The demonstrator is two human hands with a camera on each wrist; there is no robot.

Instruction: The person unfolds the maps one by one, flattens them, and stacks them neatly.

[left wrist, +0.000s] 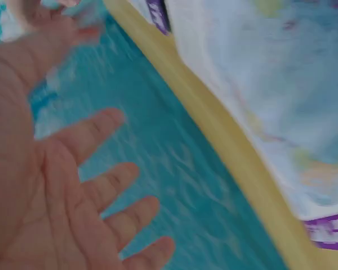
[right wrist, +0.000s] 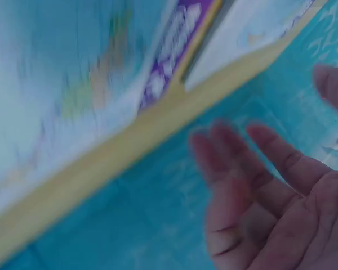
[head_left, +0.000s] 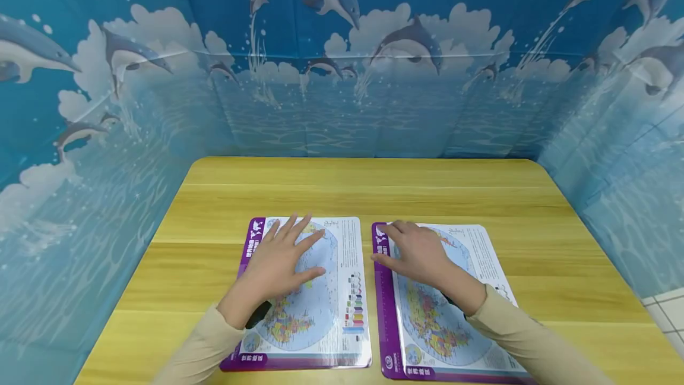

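We hold nothing: left hand [head_left: 278,261], fingers spread, above one glossy, purple-edged rectangular map [head_left: 315,311]; right hand [head_left: 419,254], fingers loosely bent, above a second map [head_left: 440,328].

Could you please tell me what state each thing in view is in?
Left hand: open, fingers spread, over the left map
Right hand: fingers loosely bent, holding nothing, over the right map
Left map: flat, printed side up, partly covered
Right map: same, apart from the left one
Backdrop: hanging, lightly creased
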